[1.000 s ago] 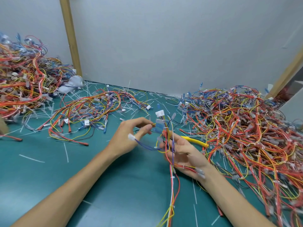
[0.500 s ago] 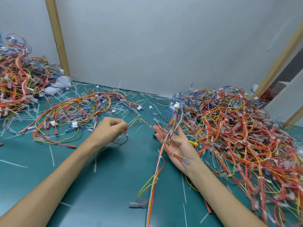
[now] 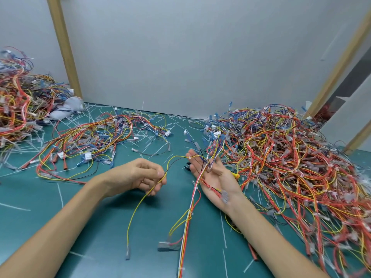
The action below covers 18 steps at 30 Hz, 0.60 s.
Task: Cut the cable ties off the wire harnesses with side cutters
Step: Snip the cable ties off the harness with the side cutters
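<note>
Wire harness across right hand, tangled pile adj.

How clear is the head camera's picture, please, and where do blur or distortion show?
Head view: lighting even, no glare; soft shadows lie on the green mat under both forearms; the wooden posts tilt outward from wide-angle distortion; motion blur smears the connector at the right wrist and another low on the wire harness; the left hand and yellow wire are sharp.

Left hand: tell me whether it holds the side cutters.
No, the left hand pinches only a thin yellow wire between thumb and fingers.
</note>
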Available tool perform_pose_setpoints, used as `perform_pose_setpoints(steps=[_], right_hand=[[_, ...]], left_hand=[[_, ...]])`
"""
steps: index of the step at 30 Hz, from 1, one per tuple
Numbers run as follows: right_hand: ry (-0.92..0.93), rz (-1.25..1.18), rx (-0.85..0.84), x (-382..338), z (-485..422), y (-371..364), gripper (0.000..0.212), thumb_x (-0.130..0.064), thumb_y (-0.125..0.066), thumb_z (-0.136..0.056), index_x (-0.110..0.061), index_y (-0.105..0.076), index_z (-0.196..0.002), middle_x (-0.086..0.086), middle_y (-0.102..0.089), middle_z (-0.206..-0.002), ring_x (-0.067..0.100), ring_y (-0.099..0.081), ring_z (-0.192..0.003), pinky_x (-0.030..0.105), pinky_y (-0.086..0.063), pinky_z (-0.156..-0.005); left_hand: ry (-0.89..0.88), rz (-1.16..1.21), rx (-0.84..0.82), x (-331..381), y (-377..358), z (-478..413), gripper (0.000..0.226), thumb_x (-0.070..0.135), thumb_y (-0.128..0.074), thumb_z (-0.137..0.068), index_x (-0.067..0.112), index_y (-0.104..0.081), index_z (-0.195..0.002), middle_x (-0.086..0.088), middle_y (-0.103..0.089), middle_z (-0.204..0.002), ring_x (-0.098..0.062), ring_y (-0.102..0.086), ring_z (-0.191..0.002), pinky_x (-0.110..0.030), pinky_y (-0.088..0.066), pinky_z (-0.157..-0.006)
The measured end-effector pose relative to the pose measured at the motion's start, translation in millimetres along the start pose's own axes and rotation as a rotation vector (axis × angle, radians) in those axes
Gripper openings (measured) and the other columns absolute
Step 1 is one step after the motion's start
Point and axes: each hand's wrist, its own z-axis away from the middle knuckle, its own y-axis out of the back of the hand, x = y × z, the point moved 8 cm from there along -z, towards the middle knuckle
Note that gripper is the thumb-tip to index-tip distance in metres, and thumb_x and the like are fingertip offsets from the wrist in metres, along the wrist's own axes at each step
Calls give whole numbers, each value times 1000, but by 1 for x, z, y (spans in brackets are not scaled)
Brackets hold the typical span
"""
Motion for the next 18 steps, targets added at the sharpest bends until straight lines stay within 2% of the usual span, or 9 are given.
perform_pose_setpoints(steps=[2, 6, 10, 14, 18], right_hand=[[-8, -9, 0, 0, 1, 0, 25, 3, -44, -79, -20, -43, -90, 28, -62, -124, 36, -66, -109, 35, -56, -86], [-12, -13, 0, 1, 0, -1, 23, 0, -44, -80, -21, -43, -90, 28, -63, -123, 36, -66, -109, 36, -55, -87], [-25, -11, -10, 2, 0, 1, 23, 1, -42, -86, -22, -43, -91, 28, -62, -124, 37, -65, -111, 36, -54, -91], [-32, -6, -21, 2, -1, 2, 23, 1, -41, -87, -22, -45, -91, 29, -61, -125, 38, -63, -114, 37, -52, -93], [-59, -6, -23, 3, -2, 0, 13, -6, -47, -86, -19, -49, -90, 29, -60, -126, 39, -62, -115, 39, -51, -95]], left_hand=[[45, -45, -16, -5, -2, 0, 10, 13, -60, -89, 8, -65, -81, -12, -64, -73, -19, -60, -61, -21, -50, -60], [65, -52, -10, -7, -2, 0, 17, 9, -50, -96, 6, -62, -84, -13, -66, -77, -20, -62, -64, -21, -50, -60], [66, -58, -13, -5, -3, 0, 10, 12, -59, -91, 5, -61, -85, -15, -68, -79, -22, -62, -64, -22, -51, -61], [81, -35, -17, -6, -4, 0, 13, 19, -59, -85, 6, -62, -85, -17, -68, -83, -21, -62, -62, -21, -51, -60], [101, -37, -88, -10, -14, -2, 20, 19, -64, -89, 5, -64, -103, -16, -70, -92, -22, -64, -64, -24, -53, -62]])
